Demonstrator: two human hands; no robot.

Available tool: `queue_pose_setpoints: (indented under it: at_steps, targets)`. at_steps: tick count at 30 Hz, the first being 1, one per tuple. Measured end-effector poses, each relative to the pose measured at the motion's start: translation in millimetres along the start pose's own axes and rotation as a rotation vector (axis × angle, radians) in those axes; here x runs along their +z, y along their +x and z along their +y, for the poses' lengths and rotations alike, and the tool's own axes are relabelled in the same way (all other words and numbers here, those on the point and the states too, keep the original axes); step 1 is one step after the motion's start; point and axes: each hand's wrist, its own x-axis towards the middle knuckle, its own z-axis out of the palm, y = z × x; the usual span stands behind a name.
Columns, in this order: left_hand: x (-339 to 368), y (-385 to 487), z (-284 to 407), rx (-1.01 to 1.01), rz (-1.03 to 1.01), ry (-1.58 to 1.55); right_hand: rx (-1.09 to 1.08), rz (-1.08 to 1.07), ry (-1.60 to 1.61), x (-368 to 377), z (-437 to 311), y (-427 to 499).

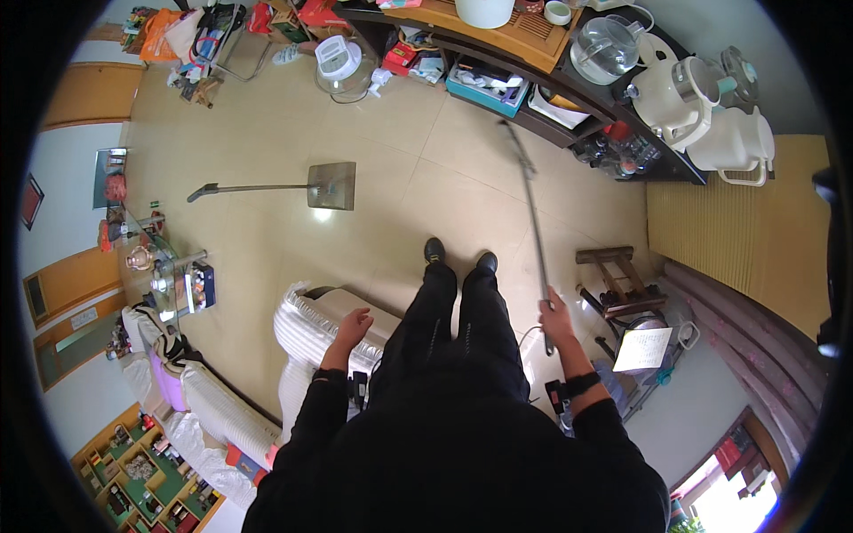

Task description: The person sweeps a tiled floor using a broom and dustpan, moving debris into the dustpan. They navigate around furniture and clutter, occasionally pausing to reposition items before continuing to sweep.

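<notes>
My right hand (556,317) grips the upper handle of a long broom (535,220). The handle runs away from me, and the thin dark broom head (517,145) is at floor level near the cabinet. My left hand (355,326) holds nothing, its fingers loosely bent, above the covered arm of a sofa (300,333). Ahead and to the left, a long-handled dustpan (331,186) lies on the tiled floor (266,133), its handle pointing left. The dustpan is well apart from the broom.
A dark cabinet (603,106) with jugs stands ahead right; a blue bin (486,92) sits in its lower shelf. A wooden stool (616,273) is right of my legs. A glass table (176,280) stands left. A round clear appliance (341,66) rests on the floor.
</notes>
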Motion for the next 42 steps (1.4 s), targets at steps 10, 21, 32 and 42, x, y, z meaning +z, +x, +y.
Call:
queue_pose_setpoints:
  at_steps: [10,21,32,42]
  targets:
    - [-69.7,65.9,-19.3,0.076,-0.087,0.134,0.213,0.211,0.575,9.5,40.0,54.9]
    - [-243.3,168.6,-77.1,0.166,-0.084,0.195,0.167,0.091,0.238,316.0,-105.9,76.7]
    - [-289.3,199.8,-111.1,-0.022,-0.168,0.113,0.091,-0.155,0.397,342.4,-165.8,27.5]
    - [-262.5,207.6,-57.9,0.128,-0.135,0.132,0.335,0.226,0.645,226.3,-37.0,-77.1]
